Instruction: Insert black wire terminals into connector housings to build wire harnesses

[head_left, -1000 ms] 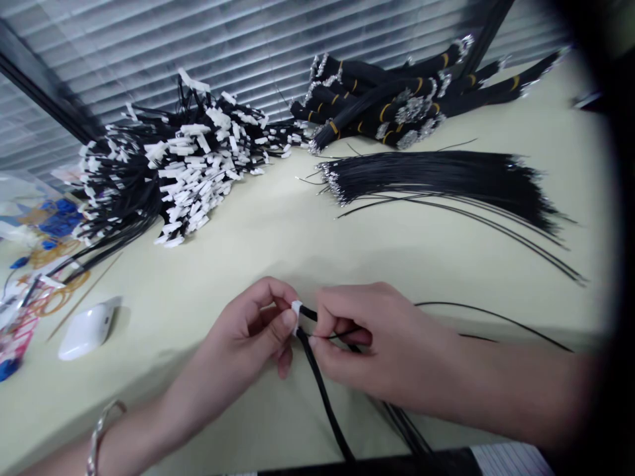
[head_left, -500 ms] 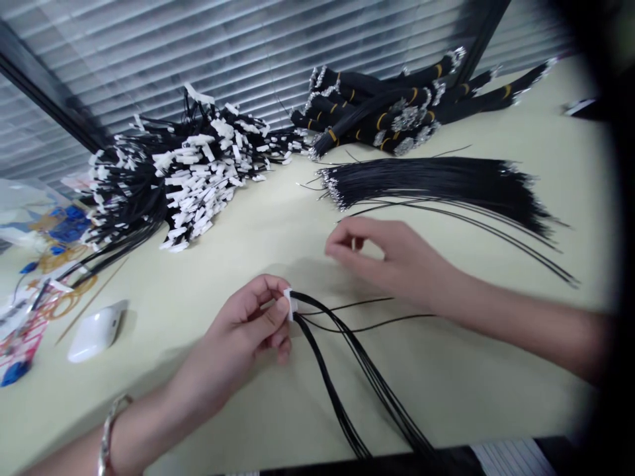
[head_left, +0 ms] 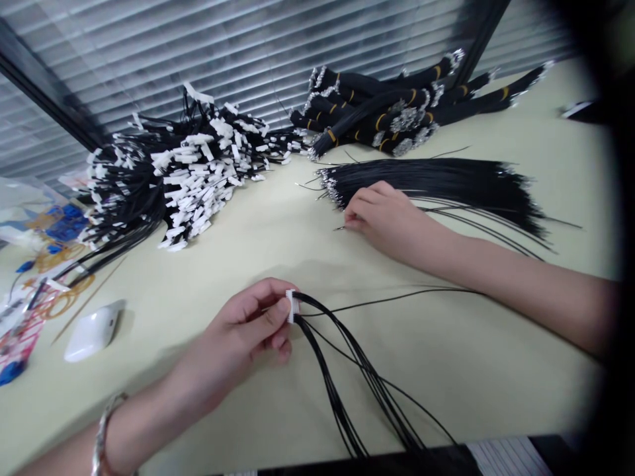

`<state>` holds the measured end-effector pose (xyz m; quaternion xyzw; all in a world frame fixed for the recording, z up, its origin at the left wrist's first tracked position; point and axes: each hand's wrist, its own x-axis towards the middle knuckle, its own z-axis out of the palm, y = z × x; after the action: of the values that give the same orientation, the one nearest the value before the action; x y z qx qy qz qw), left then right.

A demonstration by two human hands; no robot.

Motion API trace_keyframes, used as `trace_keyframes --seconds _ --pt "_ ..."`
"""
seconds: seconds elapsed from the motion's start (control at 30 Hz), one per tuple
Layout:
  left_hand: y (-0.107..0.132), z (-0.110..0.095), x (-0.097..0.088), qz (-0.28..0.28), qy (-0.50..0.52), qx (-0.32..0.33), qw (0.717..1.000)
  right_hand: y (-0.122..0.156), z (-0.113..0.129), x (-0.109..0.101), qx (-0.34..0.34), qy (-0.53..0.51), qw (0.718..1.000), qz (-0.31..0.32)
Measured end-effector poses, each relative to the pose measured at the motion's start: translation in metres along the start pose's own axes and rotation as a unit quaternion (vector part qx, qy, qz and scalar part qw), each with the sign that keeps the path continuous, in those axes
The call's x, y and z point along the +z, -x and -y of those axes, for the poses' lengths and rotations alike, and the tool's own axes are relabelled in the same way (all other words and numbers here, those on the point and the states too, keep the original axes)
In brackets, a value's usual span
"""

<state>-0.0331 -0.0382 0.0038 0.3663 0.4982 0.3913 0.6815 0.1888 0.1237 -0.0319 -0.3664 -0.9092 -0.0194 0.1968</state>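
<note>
The left hand (head_left: 255, 324) pinches a white connector (head_left: 290, 307) while the right hand (head_left: 387, 218) bunches at a wire tip (head_left: 339, 229), its grip unclear.

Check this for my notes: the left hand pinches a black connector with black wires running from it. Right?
Wrong colour: the head view shows the connector is white. The left hand does pinch it, with black wires running from it.

The left hand (head_left: 248, 327) partly hides the connector (head_left: 292, 307). Whether the right hand (head_left: 381, 215) grips a wire (head_left: 339, 229) is unclear. The bottom edge crops the bracelet (head_left: 101, 435).
</note>
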Motion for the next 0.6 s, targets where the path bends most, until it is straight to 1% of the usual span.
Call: trace_keyframes --seconds 0.2,0.33,0.47,0.6 --pt "0.001 -0.002 -0.001 0.008 0.015 -0.016 1.0 0.004 0.007 -0.006 -0.026 0.02 0.999 0.034" --pt "0.001 -0.002 -0.003 0.015 0.034 -0.017 0.999 0.008 0.013 -0.012 0.006 0.01 0.999 0.031" --pt "0.002 -0.002 -0.003 0.02 0.037 -0.015 0.999 0.011 0.022 -0.018 0.058 -0.04 0.997 0.023" --pt "0.001 -0.001 -0.002 0.021 0.039 -0.006 0.999 0.014 0.039 -0.028 0.049 -0.12 0.992 0.006"
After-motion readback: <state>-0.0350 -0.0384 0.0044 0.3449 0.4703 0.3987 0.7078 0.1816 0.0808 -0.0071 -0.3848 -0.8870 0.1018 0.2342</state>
